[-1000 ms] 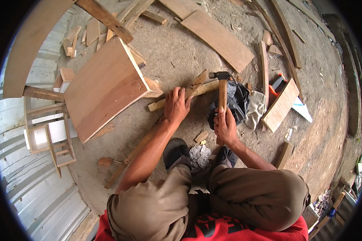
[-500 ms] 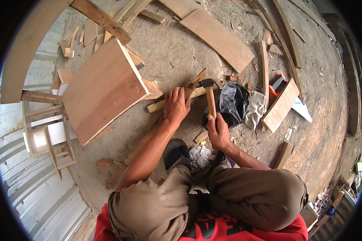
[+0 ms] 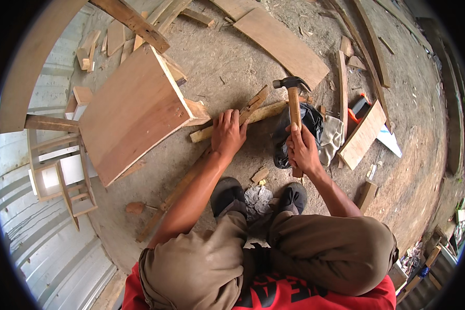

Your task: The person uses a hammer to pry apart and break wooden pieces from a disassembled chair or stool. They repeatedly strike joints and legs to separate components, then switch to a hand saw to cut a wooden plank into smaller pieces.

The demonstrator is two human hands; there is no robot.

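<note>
My right hand (image 3: 304, 148) is closed round the wooden handle of a claw hammer (image 3: 293, 105). Its dark head is raised, pointing away from me, above a black plastic bag (image 3: 281, 144). My left hand (image 3: 228, 132) presses on a short piece of wood (image 3: 255, 103), fingers closed over its near end. That piece lies slanting across a longer wooden strip (image 3: 270, 111) on the ground. My left palm and thumb hide where the pieces meet, and a nail cannot be made out.
A plywood box-like piece (image 3: 134, 116) stands on my left, near wooden frames (image 3: 62, 178) against a corrugated metal wall (image 3: 31, 222). Plywood sheets (image 3: 281, 49) lie ahead. To the right are a grey cloth (image 3: 332, 139), a handsaw (image 3: 388, 140) and a board (image 3: 363, 135).
My right hand has lifted the hammer away from the wood, up and to the right. My left hand stays on the short piece.
</note>
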